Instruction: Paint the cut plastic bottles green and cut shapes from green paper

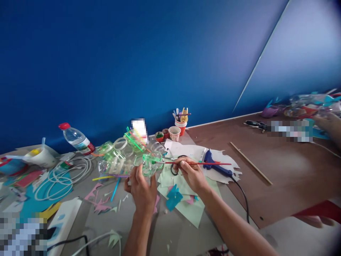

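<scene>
My right hand [190,174] pinches a thin red paintbrush [213,164], held level with its tip toward the left. The bristle end meets a clear plastic bottle piece [149,165] that carries green paint. Fingers of my left hand [142,190] close around the near side of that piece. Behind my right hand lie scissors [174,170], partly hidden. A blue glue gun [213,160] rests on white cut paper [226,163] just right of the brush. Pale green paper sheets [193,211] and a blue paper scrap [174,197] sit below my right hand.
More cut clear plastic pieces [114,163] and straws crowd the left. A red-capped bottle [77,138], a white cable [61,181] and a power strip [64,224] stand or lie beyond. Paint cups [174,133] line the wall. A wooden stick [250,163] lies right; another person's hand [330,124] shows there.
</scene>
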`<state>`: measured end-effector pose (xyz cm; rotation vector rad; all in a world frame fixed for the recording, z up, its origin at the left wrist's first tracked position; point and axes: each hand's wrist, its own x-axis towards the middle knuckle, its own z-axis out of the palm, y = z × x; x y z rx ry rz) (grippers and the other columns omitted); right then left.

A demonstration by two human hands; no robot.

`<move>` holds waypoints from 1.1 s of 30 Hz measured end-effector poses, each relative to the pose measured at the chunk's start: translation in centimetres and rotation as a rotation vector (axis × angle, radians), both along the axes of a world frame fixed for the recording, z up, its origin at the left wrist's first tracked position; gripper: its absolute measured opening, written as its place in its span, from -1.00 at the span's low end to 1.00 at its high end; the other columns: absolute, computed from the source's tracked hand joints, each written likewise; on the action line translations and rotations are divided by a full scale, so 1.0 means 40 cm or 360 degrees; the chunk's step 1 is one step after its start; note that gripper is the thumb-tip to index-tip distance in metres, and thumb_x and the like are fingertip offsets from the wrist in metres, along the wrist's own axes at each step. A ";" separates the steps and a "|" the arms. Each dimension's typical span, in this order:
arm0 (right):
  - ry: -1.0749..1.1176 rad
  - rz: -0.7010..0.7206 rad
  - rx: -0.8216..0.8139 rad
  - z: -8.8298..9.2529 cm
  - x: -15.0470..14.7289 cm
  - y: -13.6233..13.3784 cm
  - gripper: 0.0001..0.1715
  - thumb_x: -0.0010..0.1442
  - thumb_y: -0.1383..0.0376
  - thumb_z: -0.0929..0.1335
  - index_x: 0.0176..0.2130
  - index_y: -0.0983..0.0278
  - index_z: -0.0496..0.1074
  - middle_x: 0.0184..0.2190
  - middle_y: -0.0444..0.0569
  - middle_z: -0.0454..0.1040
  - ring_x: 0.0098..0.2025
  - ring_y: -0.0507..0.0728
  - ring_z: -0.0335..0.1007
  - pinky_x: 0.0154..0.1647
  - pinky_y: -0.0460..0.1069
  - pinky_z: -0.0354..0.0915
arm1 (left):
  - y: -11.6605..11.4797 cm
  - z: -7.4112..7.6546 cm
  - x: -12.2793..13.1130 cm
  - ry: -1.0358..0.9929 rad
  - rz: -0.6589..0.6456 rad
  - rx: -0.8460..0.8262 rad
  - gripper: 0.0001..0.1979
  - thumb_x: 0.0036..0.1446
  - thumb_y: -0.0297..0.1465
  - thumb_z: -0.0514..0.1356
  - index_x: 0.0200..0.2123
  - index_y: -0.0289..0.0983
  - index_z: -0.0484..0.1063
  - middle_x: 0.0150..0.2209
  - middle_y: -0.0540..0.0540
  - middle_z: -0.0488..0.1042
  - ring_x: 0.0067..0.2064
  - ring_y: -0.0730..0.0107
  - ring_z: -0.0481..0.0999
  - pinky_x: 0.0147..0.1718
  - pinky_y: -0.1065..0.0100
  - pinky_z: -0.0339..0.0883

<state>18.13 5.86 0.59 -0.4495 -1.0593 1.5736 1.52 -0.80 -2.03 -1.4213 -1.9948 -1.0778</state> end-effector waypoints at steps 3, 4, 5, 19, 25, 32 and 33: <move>-0.0001 -0.0099 -0.0015 0.006 0.006 0.003 -0.77 0.08 0.14 0.44 -0.40 0.27 0.55 -0.55 -0.07 0.47 -0.48 0.05 0.33 -0.43 -0.04 0.24 | -0.001 0.000 -0.003 0.0013 0.0021 0.0006 -0.52 0.17 -0.24 0.11 0.11 -0.33 0.21 0.06 -0.40 0.38 0.09 0.05 0.38 0.11 0.02 -0.08; 0.0010 -0.0119 -0.0017 0.007 0.007 0.004 -0.77 0.07 0.14 0.44 -0.41 0.27 0.54 -0.55 -0.07 0.46 -0.49 0.06 0.32 -0.45 -0.04 0.24 | -0.001 0.000 -0.003 0.0011 0.0025 0.0005 -0.52 0.17 -0.24 0.11 0.12 -0.33 0.21 0.06 -0.40 0.38 0.09 0.06 0.38 0.11 0.02 -0.08; 0.0020 -0.0124 -0.0017 0.008 0.008 0.004 -0.76 0.06 0.13 0.44 -0.41 0.27 0.54 -0.55 -0.07 0.46 -0.49 0.06 0.32 -0.46 -0.04 0.24 | -0.002 0.001 -0.003 0.0014 0.0025 -0.0001 -0.52 0.18 -0.25 0.11 0.12 -0.32 0.21 0.06 -0.39 0.38 0.09 0.07 0.38 0.12 0.02 -0.08; -0.0035 -0.0257 0.0247 -0.010 0.003 -0.009 -0.79 0.21 0.18 0.37 -0.30 0.24 0.56 -0.51 -0.07 0.48 -0.49 0.04 0.32 -0.45 -0.05 0.26 | -0.011 0.014 0.012 0.0099 0.0001 -0.0202 -0.62 0.17 -0.38 0.12 0.06 -0.33 0.33 0.01 -0.42 0.39 0.07 -0.02 0.38 0.11 -0.11 -0.06; -0.0304 -0.0358 0.0466 0.011 0.003 -0.026 -0.72 0.23 0.13 0.35 -0.33 0.26 0.54 -0.49 -0.03 0.49 -0.48 0.07 0.36 -0.46 -0.03 0.30 | -0.011 0.014 0.020 0.0186 0.0000 -0.0213 -0.65 0.14 -0.41 0.13 0.03 -0.29 0.39 0.01 -0.41 0.37 0.06 0.00 0.39 0.10 -0.12 -0.04; -0.0449 -0.0493 0.0713 0.022 0.016 -0.035 -0.70 0.28 0.16 0.29 -0.32 0.25 0.53 -0.51 -0.03 0.46 -0.50 0.07 0.33 -0.48 -0.02 0.26 | -0.014 0.016 0.018 0.0139 -0.0005 -0.0200 -0.66 0.14 -0.43 0.13 0.01 -0.26 0.40 0.02 -0.37 0.37 0.03 0.04 0.40 0.12 -0.13 -0.05; -0.0446 -0.0491 0.0735 0.020 0.015 -0.036 -0.71 0.29 0.17 0.28 -0.31 0.25 0.53 -0.49 -0.02 0.47 -0.50 0.07 0.33 -0.48 -0.02 0.26 | -0.014 0.016 0.019 0.0145 -0.0011 -0.0191 -0.66 0.14 -0.43 0.13 0.01 -0.26 0.40 0.01 -0.37 0.37 0.03 0.05 0.41 0.12 -0.13 -0.05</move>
